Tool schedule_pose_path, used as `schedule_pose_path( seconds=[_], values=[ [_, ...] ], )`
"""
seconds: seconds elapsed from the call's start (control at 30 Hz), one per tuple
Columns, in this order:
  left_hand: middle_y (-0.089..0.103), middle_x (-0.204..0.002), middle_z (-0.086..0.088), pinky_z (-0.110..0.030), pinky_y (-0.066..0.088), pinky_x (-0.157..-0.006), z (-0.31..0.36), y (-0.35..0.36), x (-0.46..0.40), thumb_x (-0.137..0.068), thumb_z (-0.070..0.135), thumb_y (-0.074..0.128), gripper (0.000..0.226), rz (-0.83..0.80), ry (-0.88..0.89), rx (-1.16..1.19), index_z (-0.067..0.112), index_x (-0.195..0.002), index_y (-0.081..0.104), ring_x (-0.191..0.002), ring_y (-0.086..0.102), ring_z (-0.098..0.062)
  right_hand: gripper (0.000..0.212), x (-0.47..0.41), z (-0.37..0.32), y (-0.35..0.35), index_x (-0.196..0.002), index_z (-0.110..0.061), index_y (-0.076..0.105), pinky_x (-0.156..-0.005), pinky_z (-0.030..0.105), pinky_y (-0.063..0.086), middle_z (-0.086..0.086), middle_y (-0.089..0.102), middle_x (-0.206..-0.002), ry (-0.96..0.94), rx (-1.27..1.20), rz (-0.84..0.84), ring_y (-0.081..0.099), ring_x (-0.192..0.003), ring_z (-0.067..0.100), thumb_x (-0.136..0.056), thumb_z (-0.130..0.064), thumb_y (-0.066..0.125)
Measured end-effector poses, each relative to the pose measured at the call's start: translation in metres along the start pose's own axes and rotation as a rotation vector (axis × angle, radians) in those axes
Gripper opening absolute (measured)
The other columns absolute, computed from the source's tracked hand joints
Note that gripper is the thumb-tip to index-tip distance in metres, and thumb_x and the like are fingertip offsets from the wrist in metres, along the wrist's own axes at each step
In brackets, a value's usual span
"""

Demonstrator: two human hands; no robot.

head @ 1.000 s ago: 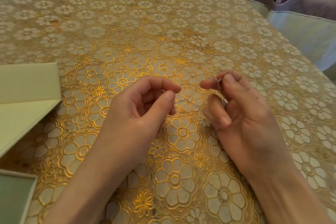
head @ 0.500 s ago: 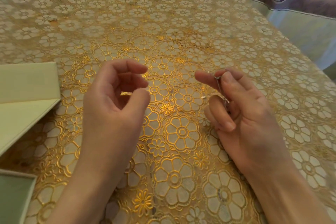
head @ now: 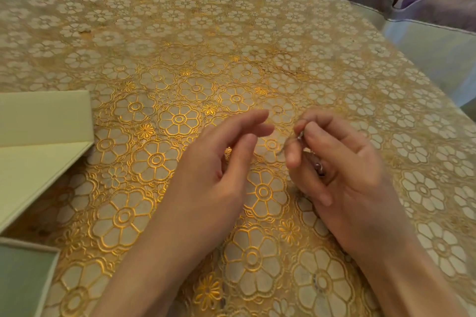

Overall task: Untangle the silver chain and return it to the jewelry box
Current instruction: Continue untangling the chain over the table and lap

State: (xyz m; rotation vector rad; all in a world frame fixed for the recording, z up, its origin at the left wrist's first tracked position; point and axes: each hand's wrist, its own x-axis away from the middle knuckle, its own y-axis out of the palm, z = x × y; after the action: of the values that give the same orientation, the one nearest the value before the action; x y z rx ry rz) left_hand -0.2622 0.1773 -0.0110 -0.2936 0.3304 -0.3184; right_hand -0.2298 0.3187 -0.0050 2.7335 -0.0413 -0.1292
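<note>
Pinching silver chain [head: 300,135], right hand [head: 342,162]

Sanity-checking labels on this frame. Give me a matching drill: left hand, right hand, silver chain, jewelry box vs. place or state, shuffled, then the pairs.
Things:
1. left hand
2. right hand
3. silver chain
4. jewelry box

States:
A. pale green, at the table's left edge
B. fingers relaxed, holding nothing
C. pinched between fingertips
D. curled, gripping the chain

Pairs: 1-B, 2-D, 3-C, 4-A
</note>
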Motion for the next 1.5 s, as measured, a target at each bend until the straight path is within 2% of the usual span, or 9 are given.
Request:
schedule_pose_path(
  seconds=[0.17, 0.3, 0.4, 0.5, 0.6, 0.8, 0.97, 1.13, 1.5],
  values=[
    [0.064, -0.1, 0.028, -0.006, 0.035, -0.08, 0.0, 0.001, 0.0, -0.087, 0.039, 0.046, 0.024, -0.035, 0.02, -0.083, 0.039, -0.105, 0.062, -0.1, 0.054, 0.001, 0.009, 0.001, -0.002, -0.001, -0.075, -0.021, 0.063, -0.037, 0.018, 0.016, -0.004, 0.048, -0.048, 0.037, 0.052, -0.096, 0.026, -0.038, 0.004, -0.079, -0.016, 0.057],
    [0.059, -0.079, 0.031, -0.002, 0.032, -0.062, 0.003, -0.002, 0.0, -0.081, 0.035, 0.054, 0.015, -0.032, 0.027, -0.038, 0.042, -0.088, 0.065, -0.065, 0.045, 0.013, 0.01, 0.001, -0.001, -0.002, -0.077, -0.021, 0.063, -0.038, 0.019, 0.015, -0.007, 0.047, -0.047, 0.046, 0.096, -0.145, 0.026, -0.038, 0.001, -0.077, -0.024, 0.053],
    [0.055, -0.074, 0.032, -0.002, 0.03, -0.055, 0.001, -0.003, 0.001, -0.074, 0.041, 0.062, 0.006, -0.033, 0.001, -0.03, 0.038, -0.077, 0.066, -0.056, 0.042, 0.013, 0.007, 0.0, -0.001, -0.002, -0.076, -0.02, 0.063, -0.038, 0.02, 0.015, -0.006, 0.046, -0.046, 0.056, 0.091, -0.132, 0.026, -0.037, 0.001, -0.077, -0.018, 0.056],
    [0.061, -0.076, 0.019, -0.004, 0.03, -0.051, 0.001, -0.004, 0.003, -0.071, 0.045, 0.058, 0.015, -0.011, -0.03, 0.033, 0.031, -0.073, 0.065, -0.05, 0.042, 0.002, 0.009, 0.0, 0.0, -0.003, -0.075, -0.022, 0.063, -0.04, 0.023, 0.014, -0.006, 0.046, -0.048, 0.051, 0.099, -0.124, 0.026, -0.038, 0.003, -0.075, -0.025, 0.054],
    [0.07, -0.078, 0.003, -0.016, 0.032, -0.049, 0.004, -0.008, 0.001, -0.068, 0.042, 0.054, 0.018, 0.017, -0.075, 0.324, 0.028, -0.074, 0.064, -0.058, 0.045, -0.026, 0.01, 0.0, -0.002, -0.002, -0.071, -0.021, 0.063, -0.038, 0.02, 0.016, -0.004, 0.05, -0.05, 0.053, 0.103, -0.11, 0.027, -0.039, 0.007, -0.072, -0.026, 0.054],
    [0.058, -0.053, 0.006, -0.02, 0.046, -0.069, 0.0, -0.01, -0.003, -0.067, 0.033, 0.062, 0.012, 0.052, -0.1, 0.611, 0.025, -0.07, 0.07, -0.064, 0.06, -0.01, 0.01, 0.001, -0.001, 0.0, -0.066, -0.025, 0.065, -0.038, 0.021, 0.018, -0.005, 0.056, -0.054, 0.036, 0.151, -0.075, 0.039, -0.041, 0.008, -0.07, -0.028, 0.056],
    [0.05, -0.048, 0.01, -0.028, 0.053, -0.067, 0.002, -0.009, -0.001, -0.069, 0.03, 0.064, 0.01, 0.144, -0.069, 0.573, 0.023, -0.073, 0.07, -0.051, 0.05, -0.009, 0.01, -0.001, 0.003, 0.0, -0.067, -0.022, 0.068, -0.038, 0.013, 0.028, -0.004, 0.061, -0.063, 0.004, 0.116, -0.047, 0.054, -0.052, 0.009, -0.068, -0.025, 0.059],
    [0.054, -0.05, 0.008, -0.047, 0.052, -0.084, 0.005, -0.01, -0.001, -0.073, 0.027, 0.062, 0.009, 0.187, -0.014, 0.597, 0.023, -0.078, 0.069, -0.065, 0.062, -0.015, 0.007, -0.003, 0.005, -0.001, -0.066, -0.024, 0.069, -0.047, 0.017, 0.034, -0.009, 0.064, -0.075, -0.03, 0.157, 0.028, 0.048, -0.061, 0.002, -0.068, -0.019, 0.064],
    [0.046, -0.055, 0.004, -0.019, 0.035, -0.041, 0.008, -0.015, -0.002, -0.08, 0.008, 0.062, 0.017, 0.168, -0.041, 0.821, 0.021, -0.089, 0.06, -0.045, 0.038, -0.009, 0.007, -0.003, 0.007, 0.004, -0.07, -0.026, 0.071, -0.049, 0.011, 0.032, -0.007, 0.065, -0.07, -0.064, 0.293, 0.006, 0.042, -0.058, 0.003, -0.069, -0.026, 0.065]
  ],
)
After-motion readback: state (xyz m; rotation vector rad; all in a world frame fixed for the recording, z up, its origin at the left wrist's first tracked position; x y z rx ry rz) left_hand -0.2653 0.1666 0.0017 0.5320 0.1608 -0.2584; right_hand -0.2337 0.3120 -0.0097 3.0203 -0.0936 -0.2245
